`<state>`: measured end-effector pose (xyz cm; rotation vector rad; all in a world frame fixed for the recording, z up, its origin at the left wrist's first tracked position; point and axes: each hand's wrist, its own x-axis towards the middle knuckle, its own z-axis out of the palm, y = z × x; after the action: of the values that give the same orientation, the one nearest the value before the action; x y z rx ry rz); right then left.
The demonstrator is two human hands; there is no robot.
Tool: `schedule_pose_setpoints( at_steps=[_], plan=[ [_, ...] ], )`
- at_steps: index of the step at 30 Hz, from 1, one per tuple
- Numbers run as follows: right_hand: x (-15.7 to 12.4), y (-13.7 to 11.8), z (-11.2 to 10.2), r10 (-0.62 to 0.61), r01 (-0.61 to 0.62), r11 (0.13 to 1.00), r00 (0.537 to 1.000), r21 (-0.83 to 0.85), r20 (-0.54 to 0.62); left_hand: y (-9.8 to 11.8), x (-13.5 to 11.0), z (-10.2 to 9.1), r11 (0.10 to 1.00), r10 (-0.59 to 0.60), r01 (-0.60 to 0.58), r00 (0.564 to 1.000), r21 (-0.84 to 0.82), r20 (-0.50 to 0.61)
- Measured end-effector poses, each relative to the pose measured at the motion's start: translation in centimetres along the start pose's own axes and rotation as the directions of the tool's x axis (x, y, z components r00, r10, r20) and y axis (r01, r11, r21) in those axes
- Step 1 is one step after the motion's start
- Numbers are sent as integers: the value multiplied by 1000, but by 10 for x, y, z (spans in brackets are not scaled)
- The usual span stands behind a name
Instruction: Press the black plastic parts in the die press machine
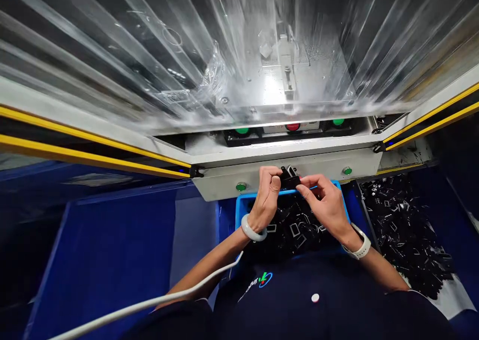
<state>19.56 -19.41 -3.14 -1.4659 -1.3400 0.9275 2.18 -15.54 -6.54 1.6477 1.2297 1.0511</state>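
Both my hands meet over a blue bin [241,206] filled with several small black plastic parts. My left hand [266,196], with a pale bangle on the wrist, pinches one small black part [289,177] from the left. My right hand [326,202], with a white watch on the wrist, grips the same part from the right with its fingertips. The part is held just above the bin's far edge, close to the machine's white front panel [284,168].
A press machine sits ahead behind clear plastic strip curtains [149,55], with green buttons [241,130] and a red button [292,127] on its front. Yellow-edged rails [93,155] run left and right. A pile of black parts [404,225] lies at the right. A white cable [149,304] crosses my lap.
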Motion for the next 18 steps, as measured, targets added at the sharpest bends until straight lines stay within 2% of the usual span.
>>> schedule_pose_setpoints(
  at_steps=[4, 7, 10, 12, 15, 18],
  plan=[
    [3, 1, 5, -100, 104, 988, 994, -118, 37, -1, -2, 9, 994, 107, -107, 994, 27, 8],
    [7, 6, 7, -97, 102, 983, 995, -153, 37, -2, 3, 12, 980, 184, -185, 983, 74, 18],
    [16, 5, 5, -98, 96, 982, 995, -161, -8, 1, 17, 7, 980, 183, -182, 983, 78, -7],
    [30, -1, -1, -140, 133, 977, 990, -167, -29, 6, 32, 0, 985, 169, -166, 984, 52, -50],
    [70, -19, -13, -268, 257, 940, 963, -224, -21, 17, 61, -15, 989, 148, -150, 984, -15, -103],
    [140, -42, -15, -401, 375, 861, 916, -343, -4, 26, 95, -28, 982, 124, -143, 982, -127, -142]
  ],
)
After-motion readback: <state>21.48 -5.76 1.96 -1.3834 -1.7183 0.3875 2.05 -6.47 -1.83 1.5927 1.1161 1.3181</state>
